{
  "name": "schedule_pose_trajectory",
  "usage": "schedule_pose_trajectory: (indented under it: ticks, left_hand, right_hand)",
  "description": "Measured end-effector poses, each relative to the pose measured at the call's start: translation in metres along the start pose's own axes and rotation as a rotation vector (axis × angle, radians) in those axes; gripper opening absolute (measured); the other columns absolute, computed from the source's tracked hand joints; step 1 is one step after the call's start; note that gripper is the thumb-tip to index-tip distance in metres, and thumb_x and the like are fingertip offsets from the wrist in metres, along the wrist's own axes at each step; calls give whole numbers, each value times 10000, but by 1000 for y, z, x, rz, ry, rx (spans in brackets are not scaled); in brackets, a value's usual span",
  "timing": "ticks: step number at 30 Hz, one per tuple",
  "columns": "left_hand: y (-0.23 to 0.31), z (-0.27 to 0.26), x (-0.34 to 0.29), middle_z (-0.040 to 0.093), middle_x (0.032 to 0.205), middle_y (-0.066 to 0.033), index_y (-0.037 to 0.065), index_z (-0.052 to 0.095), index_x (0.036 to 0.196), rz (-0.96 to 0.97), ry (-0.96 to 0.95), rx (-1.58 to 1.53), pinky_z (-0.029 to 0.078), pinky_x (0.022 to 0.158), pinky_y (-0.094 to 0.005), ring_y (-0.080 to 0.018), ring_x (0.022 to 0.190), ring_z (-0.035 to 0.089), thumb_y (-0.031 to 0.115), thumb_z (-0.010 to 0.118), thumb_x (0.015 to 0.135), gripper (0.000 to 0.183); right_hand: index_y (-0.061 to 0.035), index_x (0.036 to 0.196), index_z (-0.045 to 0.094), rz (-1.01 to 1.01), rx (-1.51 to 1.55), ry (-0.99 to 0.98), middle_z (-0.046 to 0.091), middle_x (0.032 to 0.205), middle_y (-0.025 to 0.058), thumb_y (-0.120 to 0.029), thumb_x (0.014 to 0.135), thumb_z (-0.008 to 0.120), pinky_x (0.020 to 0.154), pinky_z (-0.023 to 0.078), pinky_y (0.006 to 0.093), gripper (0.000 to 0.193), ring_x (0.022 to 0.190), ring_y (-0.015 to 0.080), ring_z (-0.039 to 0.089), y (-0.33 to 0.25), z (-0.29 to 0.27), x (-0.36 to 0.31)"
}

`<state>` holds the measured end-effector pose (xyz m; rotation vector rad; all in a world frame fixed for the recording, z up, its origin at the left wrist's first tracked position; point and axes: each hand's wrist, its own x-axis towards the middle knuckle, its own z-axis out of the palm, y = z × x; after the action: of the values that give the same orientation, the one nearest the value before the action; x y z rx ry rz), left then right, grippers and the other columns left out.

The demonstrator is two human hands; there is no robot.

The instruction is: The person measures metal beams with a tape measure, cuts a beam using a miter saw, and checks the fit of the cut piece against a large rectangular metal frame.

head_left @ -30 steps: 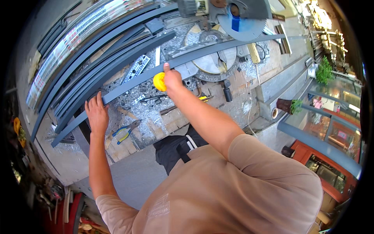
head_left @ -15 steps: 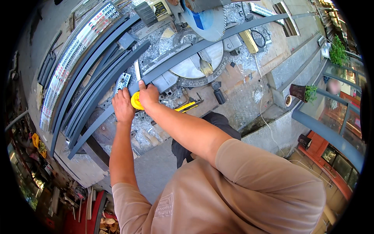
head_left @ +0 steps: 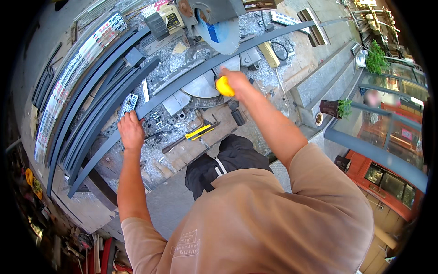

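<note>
A long grey metal bar (head_left: 182, 81) lies across the bed of a mitre saw, under its round blade (head_left: 223, 36). On the bar's near-left stretch rests my left hand (head_left: 131, 132), with its fingers curled over the bar. My right hand (head_left: 238, 83) is closed round a yellow tape measure (head_left: 224, 86) at the saw's round turntable (head_left: 200, 86), close to the bar's near edge. Whether any tape is drawn out cannot be made out. The blade stands raised behind the bar.
Several more grey bars (head_left: 98, 102) and a bundle in printed wrap (head_left: 73, 77) lie to the left. A yellow utility knife (head_left: 199, 132) and a black cylindrical piece (head_left: 236, 114) lie nearer me. Metal shavings cover the bench (head_left: 175, 157). Potted plants (head_left: 335, 108) stand at the right.
My right hand has moved right along the bar, carrying the tape measure away from my left hand to the turntable. My left hand stays on the bar. The view has shifted a little.
</note>
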<state>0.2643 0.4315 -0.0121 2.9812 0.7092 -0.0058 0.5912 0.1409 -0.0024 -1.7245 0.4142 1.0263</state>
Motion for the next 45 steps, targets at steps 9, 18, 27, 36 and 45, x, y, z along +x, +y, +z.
schedule_pose_trajectory:
  ticks: [9, 18, 27, 36, 45]
  left_hand:
    - [0, -1, 3, 628, 1101, -150, 18, 590, 1284, -4, -1, 15, 457, 903, -497, -365, 1032, 614, 258, 782, 917, 479]
    - [4, -8, 2, 645, 1187, -169, 13, 582, 1335, -60, -87, 4, 460, 999, -510, -381, 1112, 614, 275, 779, 932, 519]
    - [86, -31, 46, 649, 1279, -207, -19, 588, 1345, 1, -30, -64, 389, 1197, -532, -395, 1243, 616, 415, 740, 973, 592]
    - [81, -16, 57, 659, 1155, -249, -46, 611, 1137, -67, -173, -112, 493, 990, -526, -449, 1104, 639, 355, 777, 947, 474]
    - [62, -5, 41, 656, 1232, -208, -20, 574, 1364, 26, -60, -54, 472, 1038, -509, -398, 1147, 633, 357, 773, 944, 598]
  right_hand:
    - [65, 1151, 708, -7, -34, 54, 753, 1052, 144, -326, 984, 804, 733, 570, 402, 436, 808, 240, 713, -42, -32, 83]
    - [104, 1209, 701, -49, -159, 159, 748, 1226, 227, -386, 990, 771, 927, 555, 421, 542, 1070, 319, 732, -40, -17, 91]
    - [128, 1284, 668, -39, -158, 131, 711, 1326, 239, -384, 979, 780, 957, 546, 406, 607, 1124, 316, 718, -36, -27, 101]
    - [153, 1309, 645, -9, -97, 133, 704, 1320, 250, -333, 956, 814, 962, 553, 401, 625, 1108, 308, 719, -43, -25, 88]
    - [136, 1332, 648, -25, -164, 149, 685, 1365, 266, -365, 956, 810, 1019, 531, 395, 647, 1171, 330, 707, -36, -28, 100]
